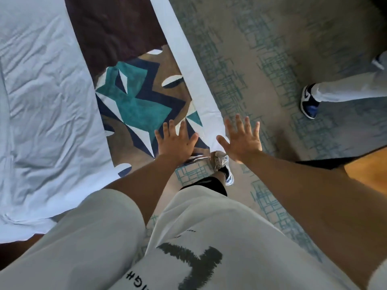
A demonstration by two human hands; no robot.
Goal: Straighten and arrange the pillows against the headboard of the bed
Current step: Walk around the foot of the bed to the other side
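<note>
I look straight down at the foot corner of the bed. The bed's white, wrinkled cover [48,105] fills the left side. Across it lies a runner [136,101] with a dark brown, teal, navy and white pattern. My left hand [176,141] is spread open, palm down, over the runner's near corner. My right hand [240,139] is also spread open with fingers apart, just past the bed's corner, over the carpet. Neither hand holds anything. No pillow and no headboard are in view.
Grey carpet [272,49] with a teal grid pattern runs along the bed's right side. Another person's leg and blue-and-white shoe [310,101] stand on it at the right. A wooden surface [368,172] shows at the right edge. My own shoe [224,166] is below my hands.
</note>
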